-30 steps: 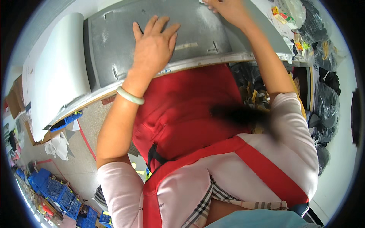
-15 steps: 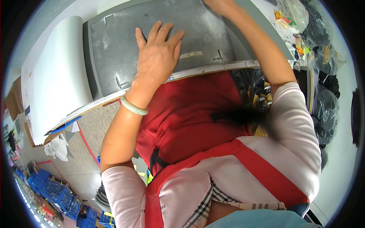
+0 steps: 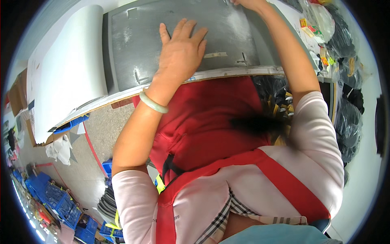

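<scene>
My left hand (image 3: 181, 51) lies flat with spread fingers on a dark grey sheet (image 3: 142, 49), a pale bangle round its wrist. The sheet has scuffed, whitish patches and thin angled slots near its corners, and a short strip of beige tape (image 3: 215, 55) sits right of my fingers. A larger grey sheet (image 3: 266, 44) shows beneath it along the right side. At the upper edge of the view my right hand (image 3: 251, 3) is partly cut off. Its fingers are drawn together by the sheet's far right corner; what they hold, if anything, I cannot make out.
A large roll of white material (image 3: 77, 61) lies at the left of the table, whose pale front edge (image 3: 162, 82) runs before me. Clear and black plastic bags (image 3: 339, 36) crowd the right. Blue crates (image 3: 61, 203) and crumpled paper (image 3: 61, 149) are on the floor at lower left.
The table and sheet have shifted slightly right and up in view, my hands with them. My left hand stays flat on the sheet; less of my right hand shows at the upper edge.
</scene>
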A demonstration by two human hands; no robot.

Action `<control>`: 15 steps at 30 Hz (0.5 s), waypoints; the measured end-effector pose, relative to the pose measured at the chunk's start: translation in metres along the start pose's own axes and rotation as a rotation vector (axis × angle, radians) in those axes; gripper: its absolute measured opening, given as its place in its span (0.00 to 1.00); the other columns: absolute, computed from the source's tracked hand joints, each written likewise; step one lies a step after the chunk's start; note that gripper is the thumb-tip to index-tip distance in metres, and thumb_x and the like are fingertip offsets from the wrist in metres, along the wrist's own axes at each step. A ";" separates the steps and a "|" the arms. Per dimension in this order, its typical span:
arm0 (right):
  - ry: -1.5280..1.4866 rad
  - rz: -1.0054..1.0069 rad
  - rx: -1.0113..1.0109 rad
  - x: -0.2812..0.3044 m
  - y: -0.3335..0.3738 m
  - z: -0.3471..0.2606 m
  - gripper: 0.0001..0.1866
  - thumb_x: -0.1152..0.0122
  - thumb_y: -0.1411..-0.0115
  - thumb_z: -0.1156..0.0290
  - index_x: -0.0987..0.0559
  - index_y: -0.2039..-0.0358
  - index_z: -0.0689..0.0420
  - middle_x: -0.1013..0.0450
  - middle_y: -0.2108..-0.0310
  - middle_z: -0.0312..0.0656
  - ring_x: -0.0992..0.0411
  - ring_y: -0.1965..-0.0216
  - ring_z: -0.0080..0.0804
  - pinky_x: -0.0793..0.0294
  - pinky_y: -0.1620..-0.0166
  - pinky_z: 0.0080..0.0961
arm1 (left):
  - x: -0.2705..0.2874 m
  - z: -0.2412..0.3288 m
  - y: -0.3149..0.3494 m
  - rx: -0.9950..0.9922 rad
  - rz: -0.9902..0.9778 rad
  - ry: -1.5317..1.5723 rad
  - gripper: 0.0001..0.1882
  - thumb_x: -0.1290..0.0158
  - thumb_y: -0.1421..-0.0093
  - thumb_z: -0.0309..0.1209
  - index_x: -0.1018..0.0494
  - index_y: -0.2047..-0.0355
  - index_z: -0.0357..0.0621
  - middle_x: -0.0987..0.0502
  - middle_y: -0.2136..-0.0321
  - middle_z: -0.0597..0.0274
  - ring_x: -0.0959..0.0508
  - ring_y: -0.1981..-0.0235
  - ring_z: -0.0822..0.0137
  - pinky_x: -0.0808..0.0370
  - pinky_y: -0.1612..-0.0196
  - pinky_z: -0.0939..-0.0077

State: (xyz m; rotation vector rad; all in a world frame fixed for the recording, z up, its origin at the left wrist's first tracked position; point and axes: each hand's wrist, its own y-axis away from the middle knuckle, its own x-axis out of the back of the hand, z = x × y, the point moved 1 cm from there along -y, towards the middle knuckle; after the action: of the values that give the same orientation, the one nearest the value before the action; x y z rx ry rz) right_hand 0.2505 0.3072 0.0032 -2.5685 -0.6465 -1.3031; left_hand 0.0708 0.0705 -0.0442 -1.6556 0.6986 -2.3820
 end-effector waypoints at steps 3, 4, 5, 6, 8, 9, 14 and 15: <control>-0.216 0.116 0.147 -0.021 -0.004 -0.029 0.10 0.37 0.37 0.72 0.19 0.58 0.63 0.23 0.77 0.40 0.26 0.78 0.24 0.26 0.75 0.25 | -0.003 0.001 0.000 0.017 0.004 -0.010 0.18 0.46 0.32 0.37 0.23 0.43 0.54 0.27 0.41 0.60 0.32 0.34 0.56 0.42 0.33 0.31; -0.351 0.044 0.179 -0.038 -0.008 -0.041 0.10 0.36 0.37 0.71 0.19 0.59 0.63 0.23 0.77 0.42 0.26 0.77 0.25 0.26 0.73 0.27 | -0.004 0.001 0.001 0.014 -0.005 -0.025 0.18 0.46 0.32 0.37 0.23 0.43 0.54 0.28 0.41 0.60 0.32 0.34 0.56 0.43 0.33 0.31; -0.489 -0.030 0.213 -0.054 -0.015 -0.055 0.10 0.36 0.37 0.70 0.18 0.60 0.64 0.23 0.77 0.43 0.25 0.76 0.26 0.26 0.72 0.29 | -0.004 0.001 0.001 0.021 -0.007 -0.035 0.18 0.46 0.32 0.37 0.23 0.43 0.54 0.28 0.41 0.60 0.32 0.34 0.56 0.43 0.33 0.31; -0.499 -0.035 0.223 -0.070 -0.020 -0.069 0.10 0.36 0.37 0.70 0.18 0.60 0.64 0.23 0.77 0.43 0.25 0.76 0.26 0.26 0.72 0.29 | -0.005 0.001 0.002 0.012 -0.013 -0.055 0.18 0.46 0.32 0.38 0.24 0.43 0.54 0.28 0.41 0.60 0.32 0.34 0.56 0.43 0.33 0.31; -0.111 -0.039 0.439 -0.099 -0.026 -0.097 0.11 0.36 0.38 0.68 0.18 0.65 0.64 0.22 0.75 0.50 0.23 0.73 0.39 0.25 0.67 0.37 | -0.005 0.000 0.002 0.007 -0.016 -0.068 0.18 0.46 0.32 0.39 0.24 0.43 0.53 0.27 0.41 0.60 0.32 0.34 0.57 0.45 0.33 0.30; -0.117 -0.044 0.448 -0.110 -0.028 -0.111 0.11 0.36 0.38 0.68 0.18 0.65 0.64 0.22 0.75 0.50 0.23 0.73 0.39 0.25 0.67 0.37 | -0.006 -0.001 0.002 0.016 -0.022 -0.075 0.18 0.46 0.32 0.39 0.24 0.43 0.53 0.27 0.41 0.60 0.32 0.34 0.57 0.45 0.33 0.30; 0.029 0.015 0.656 -0.134 -0.038 -0.162 0.12 0.37 0.41 0.68 0.19 0.70 0.66 0.23 0.69 0.60 0.24 0.65 0.61 0.26 0.60 0.46 | -0.007 -0.002 0.002 -0.006 -0.033 -0.011 0.22 0.51 0.30 0.40 0.26 0.40 0.47 0.30 0.37 0.53 0.38 0.30 0.51 0.49 0.34 0.21; 0.055 0.023 0.676 -0.137 -0.041 -0.167 0.11 0.38 0.41 0.69 0.19 0.70 0.66 0.23 0.69 0.61 0.24 0.65 0.61 0.26 0.60 0.47 | -0.008 -0.002 0.002 -0.009 -0.056 -0.011 0.22 0.51 0.31 0.39 0.26 0.40 0.46 0.31 0.37 0.52 0.38 0.30 0.51 0.49 0.34 0.20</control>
State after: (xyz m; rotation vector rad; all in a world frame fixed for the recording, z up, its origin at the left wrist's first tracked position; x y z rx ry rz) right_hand 0.0409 0.2436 -0.0083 -1.9742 -0.8626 -0.9274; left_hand 0.0719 0.0718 -0.0520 -1.7123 0.6701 -2.4095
